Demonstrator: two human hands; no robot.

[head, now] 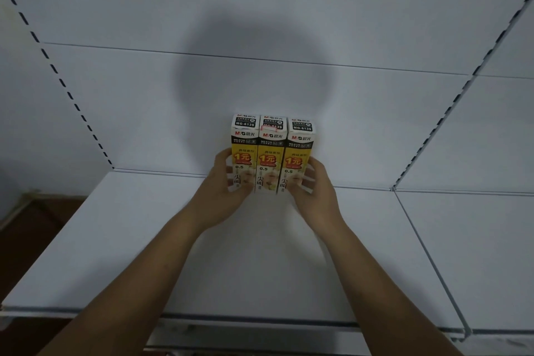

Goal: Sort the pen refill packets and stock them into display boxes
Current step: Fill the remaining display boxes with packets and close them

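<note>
Forearms [161, 254] lay over the white shelf [115, 240], where the left hand [224, 182] and right hand [313, 188] clasped, fingers curled, three upright refill boxes [271, 153] pressed side by side near the back panel [260, 9], between slotted uprights [57, 78].

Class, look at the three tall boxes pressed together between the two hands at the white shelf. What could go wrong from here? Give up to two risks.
1. Only the left box and right box are gripped, by the left hand and right hand. The middle box seems held by side pressure alone, so it may slip out.
2. The boxes are tall and narrow. Released carelessly on the shelf, they might topple.
</note>
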